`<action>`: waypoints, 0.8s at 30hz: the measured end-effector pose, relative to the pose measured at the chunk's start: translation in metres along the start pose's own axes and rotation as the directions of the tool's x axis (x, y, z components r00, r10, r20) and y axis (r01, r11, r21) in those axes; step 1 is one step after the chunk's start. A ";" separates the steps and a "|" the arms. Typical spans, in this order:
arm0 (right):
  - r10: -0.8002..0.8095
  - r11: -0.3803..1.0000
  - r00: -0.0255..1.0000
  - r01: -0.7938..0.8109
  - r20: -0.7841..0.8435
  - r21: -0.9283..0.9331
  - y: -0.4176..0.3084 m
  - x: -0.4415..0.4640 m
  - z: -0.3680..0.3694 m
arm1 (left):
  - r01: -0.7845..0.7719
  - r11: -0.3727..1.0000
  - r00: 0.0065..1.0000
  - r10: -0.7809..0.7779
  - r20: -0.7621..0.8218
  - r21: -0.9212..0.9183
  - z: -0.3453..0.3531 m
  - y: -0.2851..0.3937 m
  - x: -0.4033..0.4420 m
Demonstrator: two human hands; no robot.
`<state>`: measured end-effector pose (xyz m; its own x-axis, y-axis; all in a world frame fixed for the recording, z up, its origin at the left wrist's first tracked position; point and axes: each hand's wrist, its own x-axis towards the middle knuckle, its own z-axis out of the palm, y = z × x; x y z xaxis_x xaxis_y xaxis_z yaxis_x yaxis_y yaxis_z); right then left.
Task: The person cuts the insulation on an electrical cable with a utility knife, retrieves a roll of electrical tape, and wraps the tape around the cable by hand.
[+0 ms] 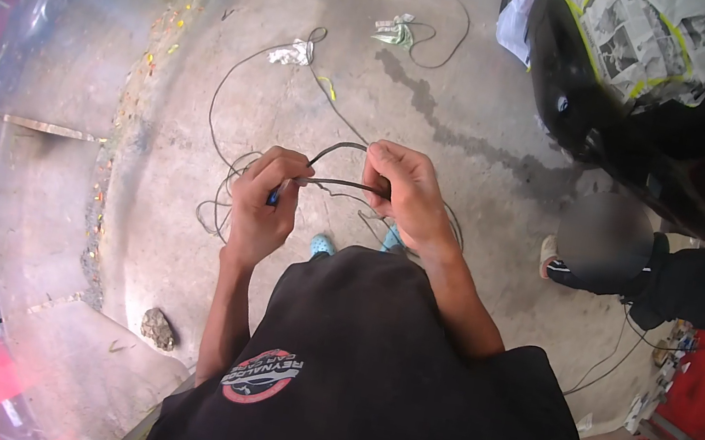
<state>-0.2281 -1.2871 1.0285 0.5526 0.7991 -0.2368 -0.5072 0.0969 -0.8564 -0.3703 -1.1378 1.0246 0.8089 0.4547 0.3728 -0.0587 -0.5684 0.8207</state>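
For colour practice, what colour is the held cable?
The cable is black, best seen in the head view.

This looked like a car workshop, likely for bodywork or paint. At the far right, glossy black bodywork (pixel 662 155) was masked with newspaper (pixel 630 38) and yellow tape (pixel 644 84), a person (pixel 696 287) beside it. Dark stains marked the concrete floor (pixel 177 97); a badge (pixel 260 376) on the near shirt (pixel 387 347) read "CAR CARE".
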 end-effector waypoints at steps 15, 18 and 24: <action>0.119 0.975 0.991 -0.127 0.055 0.185 0.003 0.012 -0.031 | -0.170 0.941 0.979 0.196 -0.061 0.293 0.035 -0.005 -0.001; 0.186 0.926 0.974 -0.217 0.129 0.308 0.008 0.021 -0.045 | -0.191 0.913 0.973 0.225 -0.054 0.360 0.046 -0.008 -0.001; 0.009 0.999 0.999 -0.007 0.041 -0.032 0.041 0.043 -0.068 | -0.039 0.926 0.994 0.076 -0.085 0.375 0.062 -0.021 0.005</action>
<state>-0.1797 -1.2890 0.9516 0.5208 0.8234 -0.2253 -0.4898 0.0720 -0.8689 -0.3291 -1.1663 0.9822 0.7497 0.4667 0.4692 0.1339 -0.8013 0.5831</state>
